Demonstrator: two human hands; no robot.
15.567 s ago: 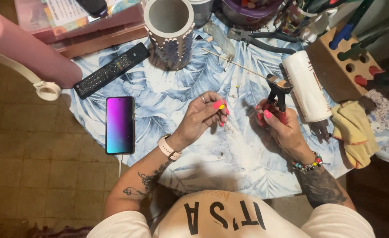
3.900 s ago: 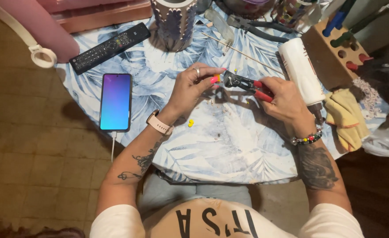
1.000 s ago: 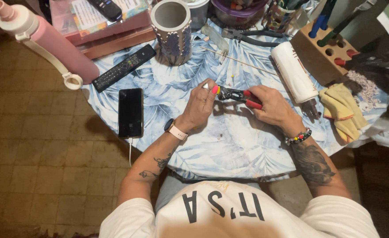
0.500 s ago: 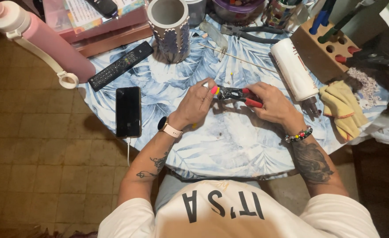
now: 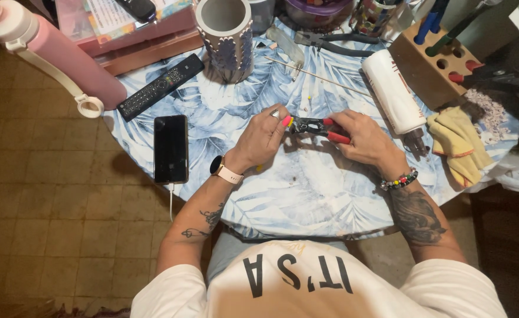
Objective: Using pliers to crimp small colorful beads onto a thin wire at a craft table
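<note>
The right hand (image 5: pixel 362 140) is gripping the red handles of a pair of pliers (image 5: pixel 321 126) at the centre of the frame, its fingers wrapped and clamped around them. The pliers' dark nose is pointing toward frame left, where the left hand (image 5: pixel 265 136) is meeting it; the left thumb and forefinger are pinched together at the tip, on something too small to identify. Both hands are hovering just above the worktop (image 5: pixel 306 194), which is covered in a blue leaf-print cloth. A white roll (image 5: pixel 393 91) is lying just beyond the right hand, with a yellow cloth (image 5: pixel 456 144) at frame right. A dark phone (image 5: pixel 171 148) is lying left of the left wrist, a remote control (image 5: pixel 160 86) above it. A pale cylindrical vase (image 5: pixel 225 35) is standing at upper centre.
</note>
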